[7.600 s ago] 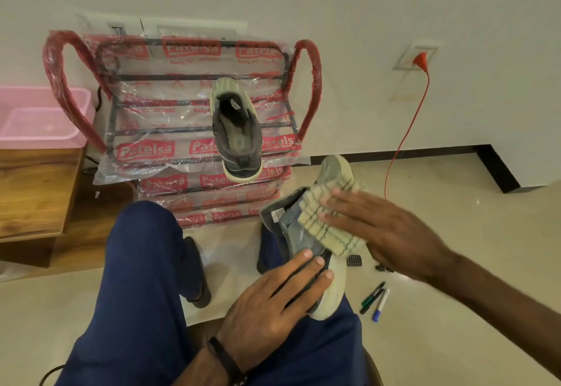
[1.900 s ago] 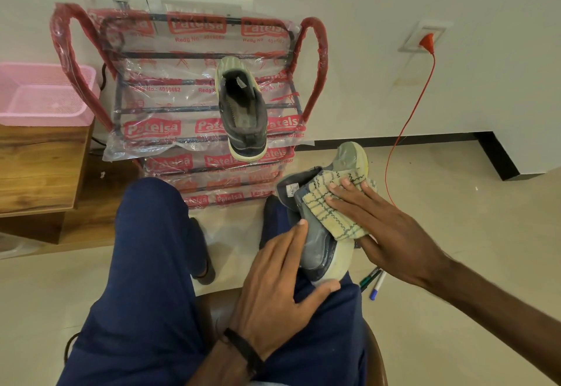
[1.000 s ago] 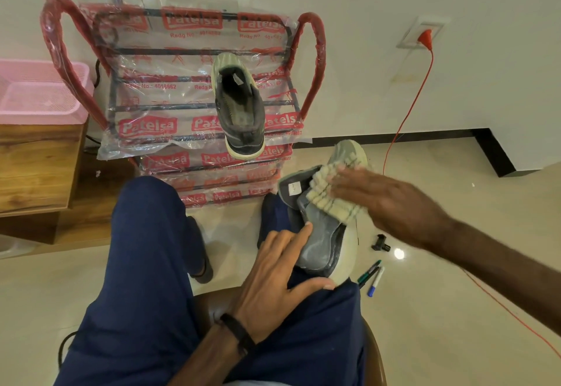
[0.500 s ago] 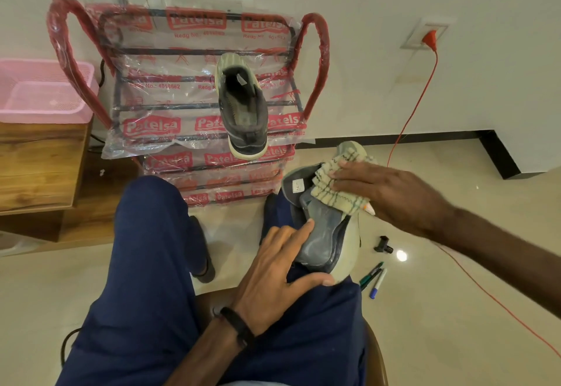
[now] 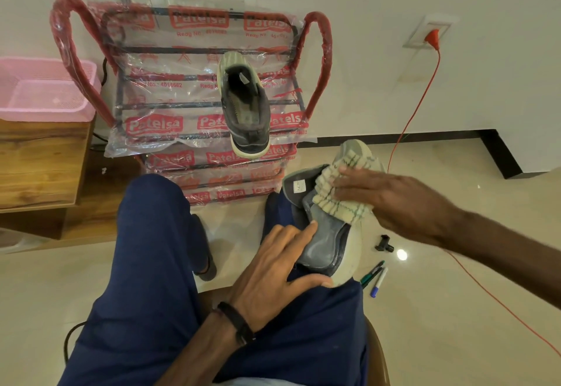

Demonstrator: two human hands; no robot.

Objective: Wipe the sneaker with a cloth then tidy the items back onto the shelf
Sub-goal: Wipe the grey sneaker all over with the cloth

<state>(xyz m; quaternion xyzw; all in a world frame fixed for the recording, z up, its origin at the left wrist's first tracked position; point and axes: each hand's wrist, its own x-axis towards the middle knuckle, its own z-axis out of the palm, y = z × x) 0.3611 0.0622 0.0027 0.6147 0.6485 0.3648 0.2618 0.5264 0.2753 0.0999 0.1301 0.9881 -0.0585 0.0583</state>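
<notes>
Sneaker (image 5: 326,240) lay tilted on your right thigh, sole edge facing right, toe pointing away toward the shelf (image 5: 194,106). You had the cloth (image 5: 340,200) bunched over the upper near the collar, pressed under your right hand (image 5: 394,200), fingers fairly straight and flat on it, not curled round. Your left hand (image 5: 273,279) steadied the heel end, fingers extended along the grey side, thumb against the pale sole; open, bracing rather than gripping.

Judging by this, the wipe was mid-step. To do it well you needed long strokes from collar to toe, firm even pressure, and the left hand holding hard enough that the shoe didn't roll off your leg. The sole rim and far side looked uncovered by the cloth, so turning the shoe would have been needed.

The other sneaker (image 5: 246,112) sat on the shelf's top tier, heel toward you. Markers (image 5: 375,276) and a small black piece (image 5: 384,243) lay on the floor to your right, near the red cable (image 5: 416,106). A pink basket (image 5: 45,88) stood on the wooden table at left.
</notes>
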